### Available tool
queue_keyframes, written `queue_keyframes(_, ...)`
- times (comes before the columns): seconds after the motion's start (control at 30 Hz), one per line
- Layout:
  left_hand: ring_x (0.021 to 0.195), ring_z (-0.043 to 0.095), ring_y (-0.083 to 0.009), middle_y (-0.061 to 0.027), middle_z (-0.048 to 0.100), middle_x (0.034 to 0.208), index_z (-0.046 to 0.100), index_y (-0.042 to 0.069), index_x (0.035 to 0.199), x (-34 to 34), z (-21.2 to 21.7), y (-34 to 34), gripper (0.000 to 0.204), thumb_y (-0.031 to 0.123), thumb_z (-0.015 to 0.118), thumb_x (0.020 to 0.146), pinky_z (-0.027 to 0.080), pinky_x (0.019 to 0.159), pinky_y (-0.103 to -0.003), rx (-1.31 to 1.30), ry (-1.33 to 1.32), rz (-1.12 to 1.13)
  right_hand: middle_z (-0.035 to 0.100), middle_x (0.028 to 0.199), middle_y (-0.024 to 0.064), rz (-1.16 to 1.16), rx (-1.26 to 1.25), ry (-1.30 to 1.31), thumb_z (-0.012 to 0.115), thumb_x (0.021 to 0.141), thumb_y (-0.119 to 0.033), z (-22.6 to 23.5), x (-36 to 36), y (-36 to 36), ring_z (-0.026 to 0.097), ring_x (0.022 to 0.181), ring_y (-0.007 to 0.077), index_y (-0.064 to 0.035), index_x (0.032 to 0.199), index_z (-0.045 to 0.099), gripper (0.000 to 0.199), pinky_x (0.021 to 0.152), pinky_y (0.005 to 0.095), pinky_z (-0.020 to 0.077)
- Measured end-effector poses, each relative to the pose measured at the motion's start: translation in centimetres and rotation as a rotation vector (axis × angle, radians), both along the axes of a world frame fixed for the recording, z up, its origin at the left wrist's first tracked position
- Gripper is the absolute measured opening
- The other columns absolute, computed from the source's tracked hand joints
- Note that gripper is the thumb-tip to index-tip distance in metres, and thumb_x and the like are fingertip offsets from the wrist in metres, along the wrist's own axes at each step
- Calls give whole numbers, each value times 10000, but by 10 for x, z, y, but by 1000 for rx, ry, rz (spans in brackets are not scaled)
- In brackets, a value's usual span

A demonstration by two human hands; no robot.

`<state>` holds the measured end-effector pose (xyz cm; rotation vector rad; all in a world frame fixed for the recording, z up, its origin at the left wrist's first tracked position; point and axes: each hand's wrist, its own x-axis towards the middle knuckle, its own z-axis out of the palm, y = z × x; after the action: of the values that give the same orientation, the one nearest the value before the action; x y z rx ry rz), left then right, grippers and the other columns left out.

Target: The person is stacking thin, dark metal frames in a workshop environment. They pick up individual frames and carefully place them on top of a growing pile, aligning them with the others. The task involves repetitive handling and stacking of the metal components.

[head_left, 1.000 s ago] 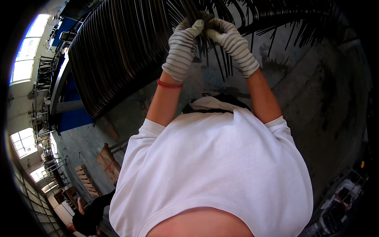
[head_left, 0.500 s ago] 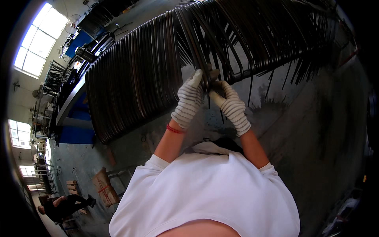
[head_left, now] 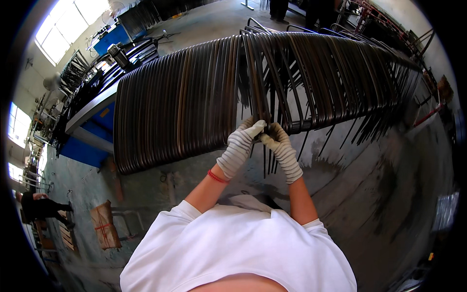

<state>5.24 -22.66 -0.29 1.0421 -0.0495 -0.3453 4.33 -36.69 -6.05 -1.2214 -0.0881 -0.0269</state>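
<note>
Both grips close on one bent metal rod (head_left: 259,92): left hand (head_left: 242,145) and right hand (head_left: 278,144) (gloved) touching, below the rod stack (head_left: 194,92).

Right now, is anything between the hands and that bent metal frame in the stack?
Nothing visible. The left hand and right hand, both gloved, already grip the bent metal frame, which stands packed between neighbouring frames on both sides.

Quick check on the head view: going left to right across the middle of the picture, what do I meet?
Person crouching at the far left → wrapped brown bundle on the floor → blue bench → row of bent dark metal frames → left hand → right hand, both gloved and gripping one frame.
</note>
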Motion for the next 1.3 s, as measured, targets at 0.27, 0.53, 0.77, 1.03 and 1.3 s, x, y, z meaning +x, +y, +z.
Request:
queue_keyframes(0.27, 910, 544, -80, -8, 638, 1021, 611, 36, 1155, -3, 8, -1, 359, 238, 650, 860, 410, 843, -223, -56, -28, -4, 592, 810, -33, -222, 71, -42, 645, 876, -102, 17, 4, 3, 501, 704, 35, -54, 914, 598, 78, 621, 207, 427)
queue_keyframes(0.53, 814, 544, -49, 10, 648, 973, 633, 59, 1131, -2, 1, -4, 309, 245, 616, 886, 424, 738, -188, 4, -14, -2, 595, 903, 2, -316, -40, 50, 653, 876, -117, 22, 0, -13, 537, 803, 81, -16, 1062, 594, 220, 713, 218, 450)
queue_keyframes(0.77, 1119, 531, -143, -53, 600, 1170, 507, 22, 1268, -10, -14, -10, 433, 165, 630, 877, 394, 988, -252, -136, -91, 14, 641, 1008, 51, -227, 20, -34, 656, 861, -124, 3, 5, -23, 602, 910, 135, -34, 1119, 587, 282, 837, 274, 485)
queue_keyframes(1.03, 1202, 449, -173, -107, 525, 1280, 412, -8, 1351, -19, -1, -4, 593, 232, 639, 859, 349, 1026, -276, 56, -126, -1, 638, 1022, 57, -78, 53, -38, 623, 885, -108, 7, 5, -23, 607, 912, 146, -30, 1114, 580, 245, 840, 274, 494)
queue_keyframes(1.3, 1157, 478, -170, -79, 549, 1226, 472, 0, 1293, -13, -28, -6, 503, 200, 641, 863, 360, 1012, -295, 67, -172, 3, 616, 939, -1, -119, -112, -142, 607, 879, -44, -16, 12, -16, 559, 838, 89, -57, 1028, 593, 150, 746, 238, 470)
